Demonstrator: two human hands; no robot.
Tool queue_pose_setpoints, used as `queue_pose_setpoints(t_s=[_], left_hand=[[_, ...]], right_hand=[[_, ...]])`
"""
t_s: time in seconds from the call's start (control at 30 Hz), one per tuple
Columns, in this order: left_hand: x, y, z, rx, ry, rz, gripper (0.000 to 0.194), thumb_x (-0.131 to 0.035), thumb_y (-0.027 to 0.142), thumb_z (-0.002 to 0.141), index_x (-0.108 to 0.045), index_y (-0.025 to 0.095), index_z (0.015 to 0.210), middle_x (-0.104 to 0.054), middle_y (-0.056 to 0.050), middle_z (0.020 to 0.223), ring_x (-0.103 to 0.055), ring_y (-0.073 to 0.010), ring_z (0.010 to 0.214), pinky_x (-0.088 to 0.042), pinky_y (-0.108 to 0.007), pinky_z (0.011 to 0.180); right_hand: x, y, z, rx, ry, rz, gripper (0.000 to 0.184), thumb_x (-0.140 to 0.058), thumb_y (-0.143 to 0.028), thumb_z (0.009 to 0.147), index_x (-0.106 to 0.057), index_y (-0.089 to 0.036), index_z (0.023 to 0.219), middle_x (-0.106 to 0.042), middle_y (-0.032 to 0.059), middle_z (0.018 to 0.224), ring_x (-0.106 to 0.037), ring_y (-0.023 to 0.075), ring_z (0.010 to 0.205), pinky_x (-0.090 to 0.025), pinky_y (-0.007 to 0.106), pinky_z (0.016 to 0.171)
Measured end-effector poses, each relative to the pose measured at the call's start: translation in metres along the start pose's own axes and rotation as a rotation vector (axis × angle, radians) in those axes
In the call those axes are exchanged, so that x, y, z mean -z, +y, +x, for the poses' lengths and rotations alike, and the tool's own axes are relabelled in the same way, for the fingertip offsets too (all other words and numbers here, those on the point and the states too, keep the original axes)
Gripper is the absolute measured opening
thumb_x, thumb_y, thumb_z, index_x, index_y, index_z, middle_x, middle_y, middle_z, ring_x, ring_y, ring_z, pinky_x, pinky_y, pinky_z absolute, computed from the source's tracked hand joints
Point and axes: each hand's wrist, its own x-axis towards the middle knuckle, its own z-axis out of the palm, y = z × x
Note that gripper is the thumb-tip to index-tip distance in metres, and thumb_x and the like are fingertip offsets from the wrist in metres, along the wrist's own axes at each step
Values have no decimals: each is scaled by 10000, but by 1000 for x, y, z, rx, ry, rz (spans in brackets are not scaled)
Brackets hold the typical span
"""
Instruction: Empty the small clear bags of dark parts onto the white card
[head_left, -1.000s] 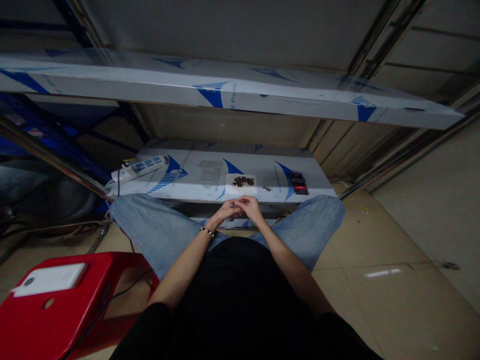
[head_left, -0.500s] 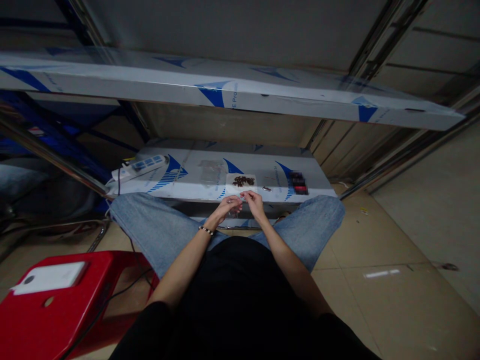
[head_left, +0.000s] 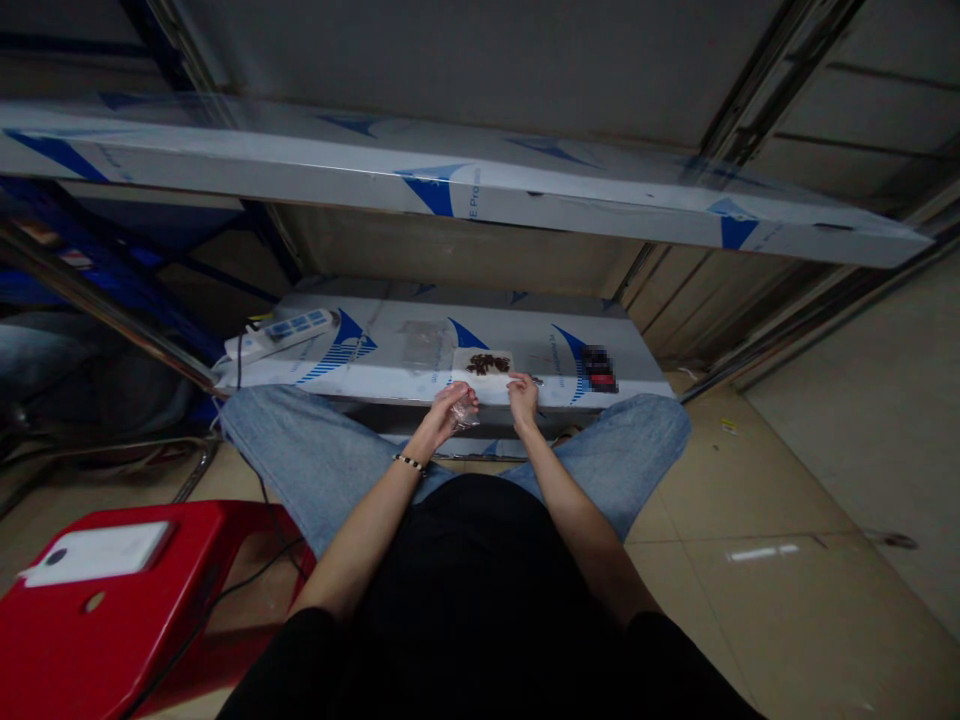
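A small clear plastic bag [head_left: 465, 412] hangs from my left hand [head_left: 448, 408], whose fingers are closed on it just in front of the shelf edge. My right hand [head_left: 523, 400] is at the near right corner of a white sheet [head_left: 461, 364], thumb and forefinger pinched together. Whatever that pinch holds, if anything, is too small to make out. On the sheet lies a heap of small dark brown pieces [head_left: 487, 364]. A small shiny object [head_left: 537, 380] sits just beyond my right hand, partly hidden by it.
The lower shelf [head_left: 390, 370] also bears a white power strip [head_left: 281, 332], a clear plastic piece [head_left: 424, 342] and a blurred-out dark and red item [head_left: 600, 370]. An upper shelf [head_left: 562, 205] crosses ahead. On the left, a red stool [head_left: 150, 610] carries a white device [head_left: 105, 552].
My hands have parted: the right has moved to the right, towards the sheet's corner, and the left slightly left and back with the plastic bag, which now shows more plainly.
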Motion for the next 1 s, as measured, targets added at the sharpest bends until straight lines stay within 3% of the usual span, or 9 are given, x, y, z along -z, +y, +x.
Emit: queue_pose_setpoints(t_s=[0.13, 0.3, 0.53, 0.83, 1.0], left_hand=[[3, -10, 3, 89, 7, 162, 302, -811, 365, 769, -631, 147, 875, -677, -46, 805, -667, -134, 716, -555, -243, 668], [10, -18, 7, 161, 123, 261, 295, -824, 318, 735, -649, 147, 899, -680, -38, 749, -663, -133, 653, -536, -230, 595], [7, -17, 9, 52, 131, 254, 336, -843, 372, 730, -650, 141, 880, -668, -29, 708, -650, -127, 627, -525, -228, 595], [1, -11, 3, 69, 14, 125, 362, -837, 408, 752, -627, 151, 896, -670, -34, 799, -670, -141, 738, -556, -250, 691], [-2, -7, -1, 53, -4, 112, 339, -830, 396, 761, -645, 147, 896, -675, -43, 834, -675, -148, 790, -557, -260, 741]], right_hand=[[-4, -4, 13, -98, 31, -156, 406, -491, -216, 791, -703, -132, 1127, -731, 61, 842, -652, 212, 732, -508, 287, 733], [-5, -5, 32, -54, -25, -373, 365, -526, -132, 831, -720, -147, 1140, -756, 85, 924, -690, 204, 862, -501, 278, 855], [-5, 1, 54, -16, -136, -555, 184, -630, -165, 884, -753, -157, 1020, -750, 123, 933, -691, 207, 895, -497, 285, 891], [-2, 2, 68, -11, -234, -741, 169, -643, -182, 917, -747, -134, 1041, -755, 177, 991, -709, 245, 961, -485, 293, 883], [4, -1, 72, -53, -250, -808, 302, -711, -272, 894, -699, -129, 1161, -747, 197, 1031, -711, 264, 975, -493, 308, 844]])
